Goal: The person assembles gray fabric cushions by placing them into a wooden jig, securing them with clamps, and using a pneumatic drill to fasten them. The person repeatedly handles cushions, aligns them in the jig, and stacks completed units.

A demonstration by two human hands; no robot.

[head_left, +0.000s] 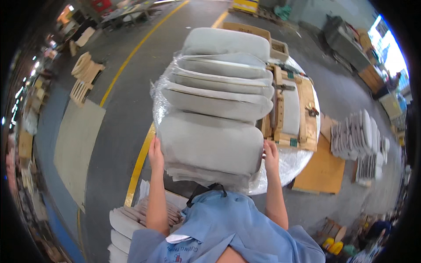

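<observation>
A light grey fabric cushion [209,142] with rounded corners lies flat in front of me, on top of some greyish sheets or covers [206,173]. My left hand [156,152] is at its left edge, fingers along the side. Its right edge is gripped by my right hand [270,152], with the thumb near the top face and the other fingertips partly hidden. Beyond it, several similar grey cushions [219,105] lean overlapping in a row. To their right sits a wooden clamping frame [309,114] with metal toggle clamps and a grey padded panel [291,107] inside.
Clear plastic film [294,164] covers the round table under everything. Cardboard boxes [247,30] stand behind it. More cushions are stacked at the right [355,136] and beside me at lower left [120,230]. An orange-brown board [322,168] lies on the floor by the table.
</observation>
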